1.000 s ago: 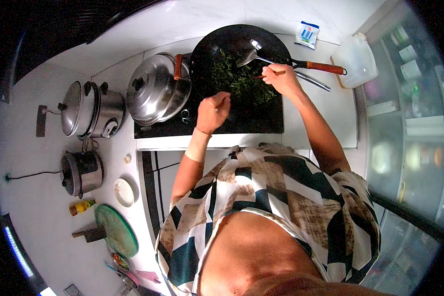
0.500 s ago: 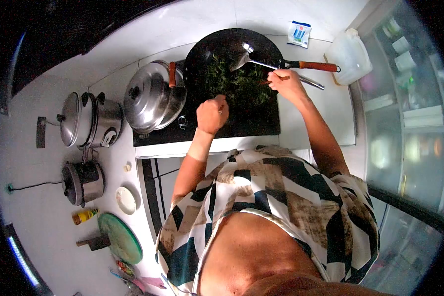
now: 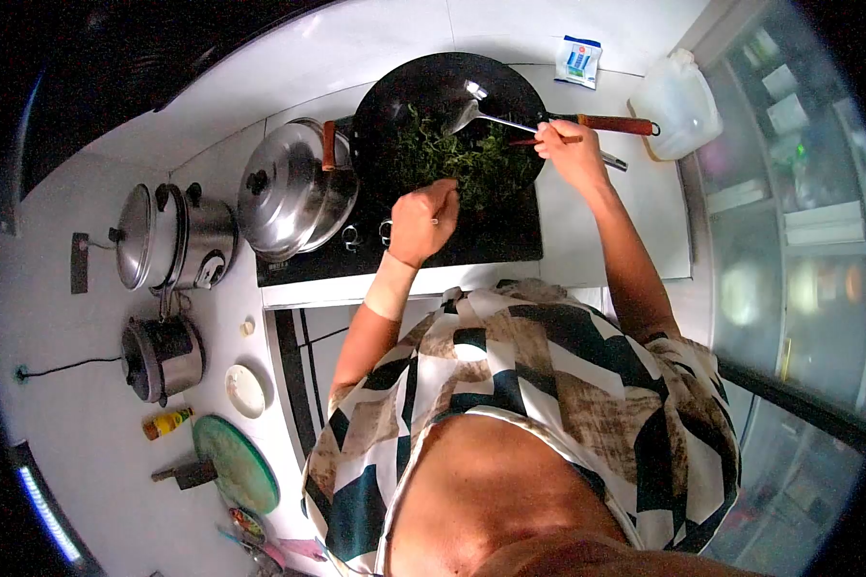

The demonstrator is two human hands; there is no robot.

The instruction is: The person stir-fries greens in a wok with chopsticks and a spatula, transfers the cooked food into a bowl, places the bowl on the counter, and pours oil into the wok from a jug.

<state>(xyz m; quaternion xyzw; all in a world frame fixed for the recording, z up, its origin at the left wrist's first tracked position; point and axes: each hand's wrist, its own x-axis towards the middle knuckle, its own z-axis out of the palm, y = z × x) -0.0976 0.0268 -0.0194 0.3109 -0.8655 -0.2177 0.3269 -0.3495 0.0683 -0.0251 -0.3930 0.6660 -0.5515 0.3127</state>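
Observation:
A black wok (image 3: 385, 106) stands on the black cooktop (image 3: 491, 245) with dark leafy greens (image 3: 452, 159) in it. A metal spatula (image 3: 510, 122) rests with its blade in the wok, its shaft running out past the right rim. My right hand (image 3: 570, 152) is closed at the wok's right edge, around a thin reddish-brown stick (image 3: 548, 140) that points over the greens. My left hand (image 3: 425, 221) is closed at the wok's near edge, close to the greens; what its fingers pinch, if anything, is too small to tell.
A steel lidded pot (image 3: 293, 192) stands left of the wok, with cookers (image 3: 207, 236) farther left. The wok's wooden handle (image 3: 616, 124) points right, near a plastic jug (image 3: 678, 111) and a packet (image 3: 578, 62). A cleaver (image 3: 194, 473) and a green board (image 3: 236, 464) lie lower left.
The view has shifted slightly, so the wok appears farther left. My left hand has moved a little right relative to the wok, and my right hand has moved slightly outward with the stick.

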